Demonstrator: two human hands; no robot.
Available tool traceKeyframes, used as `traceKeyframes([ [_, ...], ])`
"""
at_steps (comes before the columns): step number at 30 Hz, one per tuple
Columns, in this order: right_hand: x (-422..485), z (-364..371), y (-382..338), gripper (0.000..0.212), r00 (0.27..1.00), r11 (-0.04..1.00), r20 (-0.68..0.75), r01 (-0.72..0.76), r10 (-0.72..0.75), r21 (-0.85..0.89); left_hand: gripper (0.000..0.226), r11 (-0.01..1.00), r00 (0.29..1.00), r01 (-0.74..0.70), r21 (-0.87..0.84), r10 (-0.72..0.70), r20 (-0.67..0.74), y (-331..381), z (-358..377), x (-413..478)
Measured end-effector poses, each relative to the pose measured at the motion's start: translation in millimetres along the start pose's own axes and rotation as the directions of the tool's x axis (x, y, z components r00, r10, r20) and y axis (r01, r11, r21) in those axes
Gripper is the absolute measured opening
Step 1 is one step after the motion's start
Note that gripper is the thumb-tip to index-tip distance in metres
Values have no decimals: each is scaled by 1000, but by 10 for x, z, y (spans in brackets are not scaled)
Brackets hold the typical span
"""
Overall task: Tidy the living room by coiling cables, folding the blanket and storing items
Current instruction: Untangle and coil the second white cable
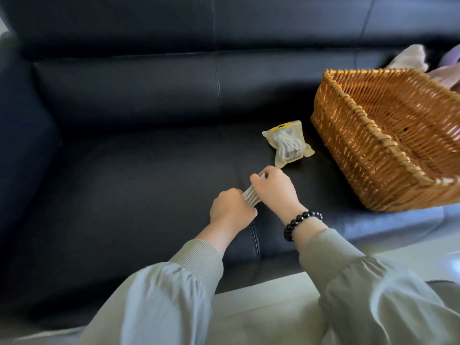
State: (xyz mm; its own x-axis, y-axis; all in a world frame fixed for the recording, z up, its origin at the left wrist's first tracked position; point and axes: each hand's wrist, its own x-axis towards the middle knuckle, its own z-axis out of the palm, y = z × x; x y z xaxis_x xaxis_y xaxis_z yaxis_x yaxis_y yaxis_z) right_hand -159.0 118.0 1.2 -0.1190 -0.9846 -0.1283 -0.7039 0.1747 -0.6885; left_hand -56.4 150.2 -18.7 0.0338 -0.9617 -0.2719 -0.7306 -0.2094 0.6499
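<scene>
Gripping the coiled cable (pixel 251 195) left of the basket (pixel 348 155), left hand (pixel 230 209) curls fingers round one end and right hand (pixel 275 190) pinches the other, probably to stop loops springing apart, a bagged cable (pixel 287 143) lying just beside that basket.

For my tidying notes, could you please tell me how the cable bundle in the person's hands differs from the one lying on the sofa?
The held cable bundle is bare; the bagged cable sits in a pouch with a yellow top. The held one is gripped by the left hand and right hand; the bagged one lies untouched on the sofa. Both are pale, coiled cables.
</scene>
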Motion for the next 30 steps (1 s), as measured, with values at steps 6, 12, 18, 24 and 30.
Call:
traceKeyframes([
  [6,-235,-91,262,39,995,996,-31,-92,92,-10,5,1000,998,-6,23,5,56,-13,191,-224],
  [12,-481,-222,494,41,980,991,-152,-133,129,-19,2,1000,995,6,-8,-5,95,112,434,-412],
  [18,-915,-170,971,41,915,982,-357,-167,189,93,6,1000,984,10,25,-14,178,143,802,-704],
  [24,-1140,132,1317,36,917,945,-232,-308,325,107,15,988,976,39,147,-70,207,-243,1046,-916],
  [30,-1186,492,1533,34,912,911,-31,-405,409,79,15,970,962,83,228,-138,234,-614,1191,-940],
])
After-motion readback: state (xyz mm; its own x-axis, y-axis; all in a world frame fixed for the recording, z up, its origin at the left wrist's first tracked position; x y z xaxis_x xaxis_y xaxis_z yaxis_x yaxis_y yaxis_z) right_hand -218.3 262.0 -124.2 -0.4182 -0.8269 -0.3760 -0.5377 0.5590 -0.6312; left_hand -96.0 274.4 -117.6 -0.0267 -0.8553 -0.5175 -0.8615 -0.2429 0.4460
